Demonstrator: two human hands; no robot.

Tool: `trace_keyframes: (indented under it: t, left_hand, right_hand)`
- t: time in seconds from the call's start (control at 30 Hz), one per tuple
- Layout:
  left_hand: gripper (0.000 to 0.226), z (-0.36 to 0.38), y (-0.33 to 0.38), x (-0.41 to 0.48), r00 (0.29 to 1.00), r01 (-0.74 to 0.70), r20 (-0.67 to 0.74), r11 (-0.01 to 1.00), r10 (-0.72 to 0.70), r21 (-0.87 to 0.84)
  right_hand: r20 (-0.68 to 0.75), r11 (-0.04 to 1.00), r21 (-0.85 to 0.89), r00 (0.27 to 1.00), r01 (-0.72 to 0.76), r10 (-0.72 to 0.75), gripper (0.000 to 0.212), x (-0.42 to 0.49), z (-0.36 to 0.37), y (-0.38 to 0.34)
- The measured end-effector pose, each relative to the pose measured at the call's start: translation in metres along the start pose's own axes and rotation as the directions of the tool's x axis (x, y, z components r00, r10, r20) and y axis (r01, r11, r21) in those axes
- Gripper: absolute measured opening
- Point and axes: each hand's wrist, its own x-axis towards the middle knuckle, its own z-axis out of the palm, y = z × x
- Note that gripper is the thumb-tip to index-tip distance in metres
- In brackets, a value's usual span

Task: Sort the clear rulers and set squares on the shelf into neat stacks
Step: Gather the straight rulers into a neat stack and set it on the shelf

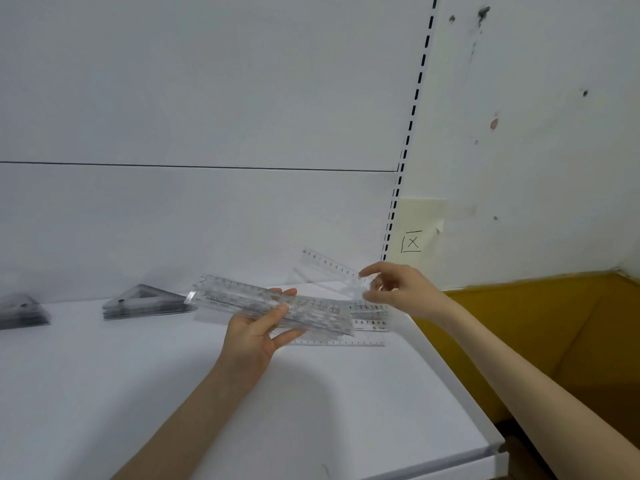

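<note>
- The white shelf ran from the front edge back to a pale rear panel.
- The left hand held a bundle of clear rulers above the shelf, thumb on top and fingers curled beneath, the bundle tilted down to the right.
- A few loose rulers lay flat on the shelf just under the bundle's right end.
- The right hand pinched one end of a single clear ruler between thumb and fingertips, raised and angled up to the left.
- Farther left, a stack of set squares sat on the shelf, with a second stack at the frame's edge.
- Behind, a paper note marked with an X hung beside the slotted upright.
</note>
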Motion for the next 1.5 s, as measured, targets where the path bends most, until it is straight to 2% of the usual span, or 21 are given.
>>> trace_keyframes:
  t: [0.23,0.33,0.47,0.63,0.87,1.0,1.17,1.27,1.37,1.5]
  left_hand:
    - [0.025,0.001,-0.006,0.001,0.999,0.035,0.029,0.999,-0.036,0.035]
    - [0.029,0.002,-0.006,0.000,0.998,0.031,0.051,0.999,-0.033,0.032]
    - [0.045,0.004,-0.002,-0.003,0.994,0.024,0.104,1.000,-0.025,0.012]
    - [0.036,0.007,0.000,-0.006,0.986,0.029,0.166,1.000,-0.030,0.010]
    - [0.035,0.006,0.002,-0.006,0.986,0.023,0.166,0.999,-0.018,-0.030]
    - [0.040,0.007,0.000,-0.005,0.985,0.043,0.170,0.997,-0.033,-0.058]
    - [0.045,0.007,-0.001,-0.005,0.985,0.023,0.172,0.998,-0.013,-0.060]
    - [0.043,0.006,-0.002,-0.005,0.982,0.016,0.189,0.998,-0.006,-0.053]
    - [0.049,0.005,-0.003,-0.005,0.983,0.017,0.182,0.998,-0.007,-0.054]
    - [0.057,0.004,-0.003,-0.005,0.981,0.015,0.196,0.999,-0.008,-0.034]
  right_hand:
    - [-0.096,0.985,0.047,0.983,0.163,-0.158,0.039,-0.012,0.005,-0.026]
    - [-0.082,0.978,0.015,0.975,0.206,-0.204,0.043,-0.012,0.013,-0.037]
    - [-0.052,0.974,0.062,0.975,0.220,-0.217,0.041,-0.011,0.028,-0.047]
    - [-0.031,0.962,0.008,0.962,0.272,-0.271,0.037,-0.003,0.060,-0.059]
    - [-0.038,0.959,0.058,0.960,0.278,-0.276,0.031,0.001,0.070,-0.066]
    - [-0.027,0.958,-0.002,0.958,0.286,-0.286,0.024,0.001,0.072,-0.064]
    - [-0.100,0.971,-0.047,0.966,0.234,-0.237,0.024,-0.003,0.077,-0.065]
    - [-0.123,0.982,0.015,0.975,0.190,-0.187,0.022,-0.005,0.077,-0.066]
    - [-0.112,0.983,0.043,0.978,0.180,-0.174,0.020,-0.006,0.073,-0.068]
    - [-0.045,0.980,-0.037,0.979,0.196,-0.198,0.025,-0.007,0.064,-0.072]
